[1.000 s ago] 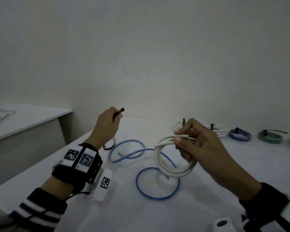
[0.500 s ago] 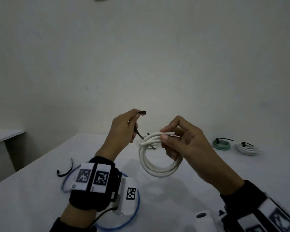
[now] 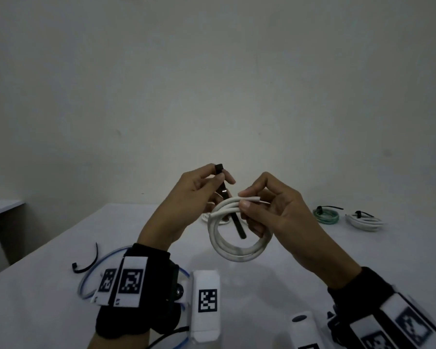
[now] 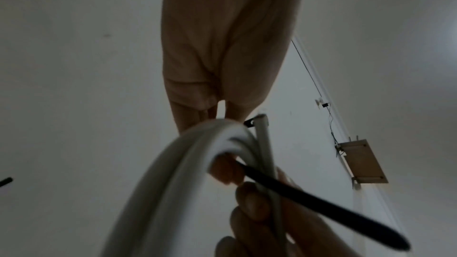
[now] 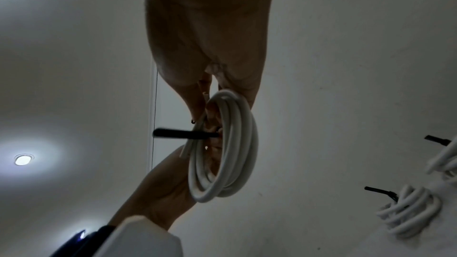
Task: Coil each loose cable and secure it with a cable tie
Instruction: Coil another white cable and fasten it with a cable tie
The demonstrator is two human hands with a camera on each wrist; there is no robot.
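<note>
My right hand (image 3: 267, 210) pinches a coiled white cable (image 3: 237, 250) at its top and holds it up above the white table (image 3: 287, 278). Pinched near its head in my left hand (image 3: 199, 195) is a black cable tie (image 3: 237, 222), whose strip passes down through the coil's middle, beside my right fingers. The left wrist view shows the black cable tie (image 4: 321, 202) crossing behind the white cable (image 4: 173, 183). In the right wrist view the tie's tail (image 5: 178, 133) sticks out sideways from the coil (image 5: 222, 144).
A loose blue cable (image 3: 86, 280) and a spare black tie (image 3: 86, 260) lie on the table at the left. A tied green coil (image 3: 326, 215) and a tied white coil (image 3: 364, 220) sit at the back right. Two tied white coils (image 5: 408, 212) show in the right wrist view.
My left hand brought the black tie from the left over to the white coil and fed its strip through the loop. The head view swung right, away from the blue cable.
</note>
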